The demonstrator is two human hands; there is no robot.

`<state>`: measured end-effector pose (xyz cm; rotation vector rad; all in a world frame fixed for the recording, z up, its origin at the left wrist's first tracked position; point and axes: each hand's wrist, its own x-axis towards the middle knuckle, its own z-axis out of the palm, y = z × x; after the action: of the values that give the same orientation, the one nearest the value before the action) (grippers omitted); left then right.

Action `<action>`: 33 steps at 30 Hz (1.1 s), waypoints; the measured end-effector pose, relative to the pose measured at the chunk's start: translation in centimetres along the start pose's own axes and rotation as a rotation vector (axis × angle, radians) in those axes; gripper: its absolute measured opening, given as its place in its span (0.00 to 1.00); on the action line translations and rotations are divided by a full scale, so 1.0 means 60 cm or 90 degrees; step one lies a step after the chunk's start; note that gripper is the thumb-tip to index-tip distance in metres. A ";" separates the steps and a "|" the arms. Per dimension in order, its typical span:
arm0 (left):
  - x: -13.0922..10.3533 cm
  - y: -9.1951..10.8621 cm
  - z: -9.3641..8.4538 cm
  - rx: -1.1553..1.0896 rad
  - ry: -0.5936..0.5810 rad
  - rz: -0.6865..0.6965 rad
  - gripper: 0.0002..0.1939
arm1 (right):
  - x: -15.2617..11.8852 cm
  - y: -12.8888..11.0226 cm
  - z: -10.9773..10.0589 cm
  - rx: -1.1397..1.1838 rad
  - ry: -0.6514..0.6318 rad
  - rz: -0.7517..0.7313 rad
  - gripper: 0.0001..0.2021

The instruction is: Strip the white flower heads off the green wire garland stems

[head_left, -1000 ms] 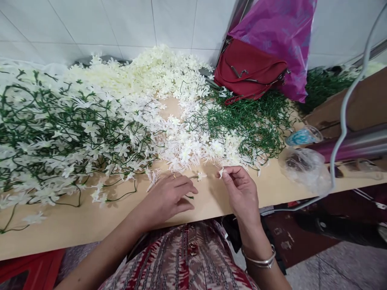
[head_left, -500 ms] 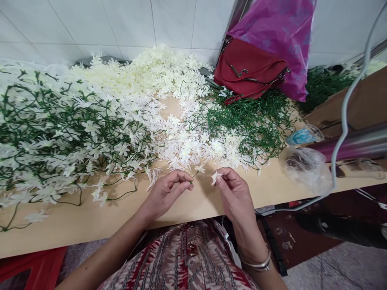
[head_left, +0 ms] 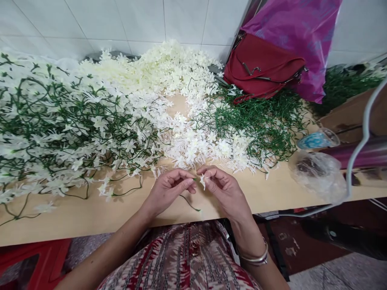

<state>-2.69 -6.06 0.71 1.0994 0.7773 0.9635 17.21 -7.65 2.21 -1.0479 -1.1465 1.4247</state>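
My left hand point(head_left: 172, 189) pinches a thin green artificial stem point(head_left: 190, 204), whose loose end hangs down over the table. Between the thumb and fingers of my right hand point(head_left: 225, 189) is a small white artificial flower point(head_left: 202, 182). The fingertips of both hands are close together, with the flower beside the stem's green tip; whether the two touch I cannot tell. Just beyond my hands lies a heap of loose white flowers point(head_left: 190, 147). Green stems point(head_left: 260, 125) are piled behind my right hand, and stems bearing white flowers point(head_left: 81, 129) spread out on the left.
Cream flowers point(head_left: 169, 64) are heaped against the tiled wall. A red handbag point(head_left: 263, 66) and a purple plastic bag point(head_left: 308, 44) stand at the back right. A clear plastic bag point(head_left: 314, 173) and a pale cable point(head_left: 363, 137) are at right. The wooden table point(head_left: 99, 221) ends near my body.
My right hand has moved left with the flower, towards my left hand. The stem in my left hand now hangs towards me instead of pointing away. The view has shifted slightly.
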 end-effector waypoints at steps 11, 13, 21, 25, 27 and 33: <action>-0.002 -0.005 0.005 0.123 0.012 0.006 0.16 | -0.009 0.030 0.025 0.026 0.080 0.052 0.12; -0.004 -0.008 0.007 0.143 0.032 0.006 0.15 | -0.011 0.029 0.032 0.018 0.106 0.043 0.13; -0.006 -0.012 0.009 0.251 0.046 0.017 0.11 | -0.013 0.025 0.032 -0.005 0.081 0.067 0.12; -0.005 -0.009 0.013 0.303 0.063 0.037 0.10 | -0.006 0.021 0.032 -0.009 0.092 0.045 0.13; -0.004 -0.008 0.017 0.303 0.066 0.043 0.10 | -0.003 0.023 0.031 0.000 0.094 0.044 0.12; -0.007 -0.015 0.019 0.323 0.088 0.076 0.08 | -0.005 0.037 0.017 0.016 0.102 0.045 0.11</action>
<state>-1.63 -6.99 0.17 1.5410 1.1177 0.9745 15.90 -8.19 0.25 -1.1730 -0.9821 1.3796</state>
